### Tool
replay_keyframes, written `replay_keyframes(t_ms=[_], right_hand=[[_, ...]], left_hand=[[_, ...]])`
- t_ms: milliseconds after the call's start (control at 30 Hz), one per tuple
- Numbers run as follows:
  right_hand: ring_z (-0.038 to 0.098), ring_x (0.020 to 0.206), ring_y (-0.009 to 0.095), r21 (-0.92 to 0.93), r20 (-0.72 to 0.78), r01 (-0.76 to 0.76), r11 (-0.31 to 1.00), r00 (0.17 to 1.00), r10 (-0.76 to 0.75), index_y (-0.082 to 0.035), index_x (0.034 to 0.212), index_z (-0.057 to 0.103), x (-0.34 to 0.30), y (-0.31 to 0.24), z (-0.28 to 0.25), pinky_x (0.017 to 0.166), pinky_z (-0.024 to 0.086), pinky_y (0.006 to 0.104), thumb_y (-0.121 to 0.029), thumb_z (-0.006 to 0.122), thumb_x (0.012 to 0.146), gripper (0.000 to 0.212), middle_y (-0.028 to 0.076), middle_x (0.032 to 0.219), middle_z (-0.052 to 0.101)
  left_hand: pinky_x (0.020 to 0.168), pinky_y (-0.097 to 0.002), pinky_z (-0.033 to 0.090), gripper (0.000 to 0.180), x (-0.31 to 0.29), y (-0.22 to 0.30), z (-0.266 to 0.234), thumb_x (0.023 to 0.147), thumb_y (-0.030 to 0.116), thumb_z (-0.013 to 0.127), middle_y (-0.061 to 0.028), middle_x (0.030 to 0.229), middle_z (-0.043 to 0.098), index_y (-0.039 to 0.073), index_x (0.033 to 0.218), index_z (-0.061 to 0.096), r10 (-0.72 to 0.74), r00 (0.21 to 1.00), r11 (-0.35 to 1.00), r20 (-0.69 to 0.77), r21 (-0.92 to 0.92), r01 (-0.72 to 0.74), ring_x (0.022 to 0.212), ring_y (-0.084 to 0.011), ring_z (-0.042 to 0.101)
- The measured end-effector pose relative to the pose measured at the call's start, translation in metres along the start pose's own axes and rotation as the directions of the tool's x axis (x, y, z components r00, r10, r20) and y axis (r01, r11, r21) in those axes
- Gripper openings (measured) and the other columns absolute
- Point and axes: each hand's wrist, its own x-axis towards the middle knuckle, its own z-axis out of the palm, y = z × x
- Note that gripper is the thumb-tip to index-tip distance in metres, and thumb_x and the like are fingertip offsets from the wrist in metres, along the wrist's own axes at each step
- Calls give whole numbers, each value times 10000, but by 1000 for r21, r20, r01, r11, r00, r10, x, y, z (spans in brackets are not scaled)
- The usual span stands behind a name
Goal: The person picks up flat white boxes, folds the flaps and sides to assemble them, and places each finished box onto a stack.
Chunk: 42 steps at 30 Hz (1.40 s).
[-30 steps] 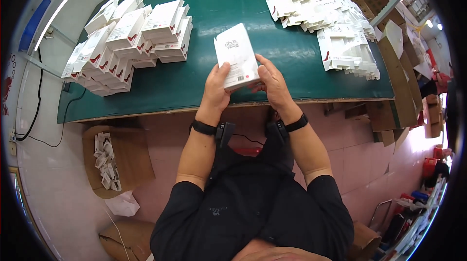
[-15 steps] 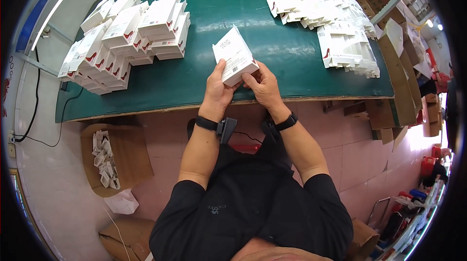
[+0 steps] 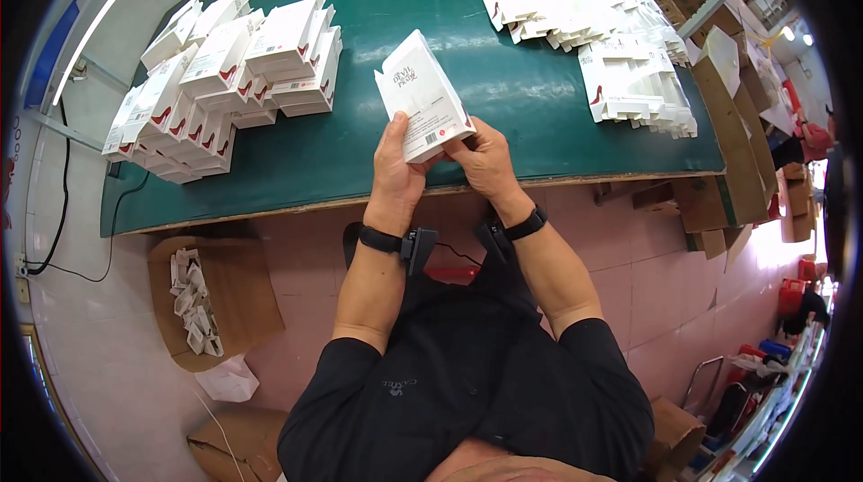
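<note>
A white printed carton [image 3: 422,100] is held between both hands over the front of the green table [image 3: 360,158]. Its far end has a raised flap; the near end is between my fingers. My left hand [image 3: 397,163] grips the near left side, thumb on the printed face. My right hand [image 3: 484,156] closes on the near right corner, its fingertips partly hidden by the carton. At the left of the table stands a pile of formed white cartons [image 3: 216,55] with a red shoe picture. To the right lie overlapping rows of flat, unfilled-looking cartons [image 3: 575,10].
Under the table's left front, an open cardboard box [image 3: 247,289] holds several small white pieces [image 3: 193,298]. More brown cardboard boxes [image 3: 733,113] stand against the table's right end. A black cable [image 3: 112,244] hangs at the left edge.
The carton has tilted up so its printed face shows larger, and its far end has shifted a little left and away. Both hands keep their hold near its bottom.
</note>
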Motion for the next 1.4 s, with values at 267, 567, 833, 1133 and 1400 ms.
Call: replay_keyframes(t_ms=[267, 567, 833, 1133, 1400], right_hand=[[656, 868, 91, -188, 13, 57, 980, 998, -56, -6, 1227, 625, -3, -8, 4, 710, 558, 251, -62, 720, 908, 338, 62, 1068, 702], [656, 749, 205, -635, -182, 260, 727, 865, -468, -37, 1262, 590, -2, -20, 16, 619, 534, 307, -61, 795, 727, 573, 99, 1061, 635], [677, 832, 232, -720, -102, 325, 613, 824, -557, -41, 1259, 598, -3, -19, 8, 697, 557, 311, -1, 759, 726, 558, 115, 1096, 647], [692, 837, 199, -757, 53, 480, 444, 722, -690, -19, 1227, 624, -3, -16, -5, 722, 557, 297, 39, 693, 857, 380, 111, 1089, 687], [667, 985, 120, -269, -277, 99, 958, 945, -176, -9, 1281, 602, 5, -9, 0, 809, 560, 286, -6, 666, 948, 338, 75, 1184, 679]], left_hand=[[890, -424, 584, 515, -1, 0, 1, 1062, 414, 460, -89, 1297, 649, 63, 1438, 454, -11, 1000, 978, 14, -209, 14, 1106, -231, 681], [943, -414, 556, 472, -7, -6, 12, 1073, 386, 453, -94, 1301, 636, 64, 1418, 466, 65, 996, 992, -66, -103, -71, 1161, -240, 652], [809, -390, 634, 458, -5, -13, 1, 1011, 315, 625, -168, 1246, 624, -2, 1279, 431, 145, 986, 987, -77, -55, -150, 1081, -255, 694], [808, -378, 630, 438, -9, -8, 0, 1008, 308, 634, -154, 1190, 658, -3, 1257, 451, 117, 991, 990, -60, -69, -121, 1031, -244, 712], [829, -361, 604, 438, -7, -12, 3, 1017, 341, 612, -116, 1194, 670, 22, 1293, 494, 100, 993, 993, -56, -62, -104, 1054, -223, 700]])
